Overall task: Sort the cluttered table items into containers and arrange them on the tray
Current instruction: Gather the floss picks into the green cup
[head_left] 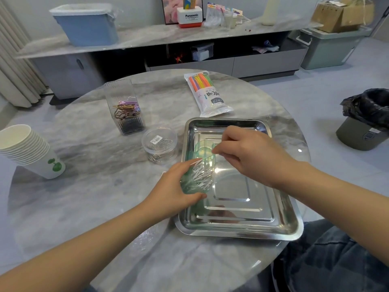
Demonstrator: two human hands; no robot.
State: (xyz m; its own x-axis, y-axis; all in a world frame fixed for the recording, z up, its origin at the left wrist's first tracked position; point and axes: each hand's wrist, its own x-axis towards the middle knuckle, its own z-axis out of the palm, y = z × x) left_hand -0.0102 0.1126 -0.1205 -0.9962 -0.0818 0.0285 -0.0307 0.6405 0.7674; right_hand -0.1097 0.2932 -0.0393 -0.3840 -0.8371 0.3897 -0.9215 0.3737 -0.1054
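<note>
- Lying tilted over the tray's (242,230) left rim, a clear green jar (196,178) of white sticks is gripped by the left hand (174,190), fingers curled round it.
- Its green lid (203,153) is pinched at the rim by the right hand (250,152), just above the jar's mouth.
- A round tub (159,144) of clips is seen just left of the tray; a tall clear box (125,108) stands beyond it.
- A straw pack (207,92) is set by the table's (94,186) far edge, stacked cups (27,150) at its left edge.
</note>
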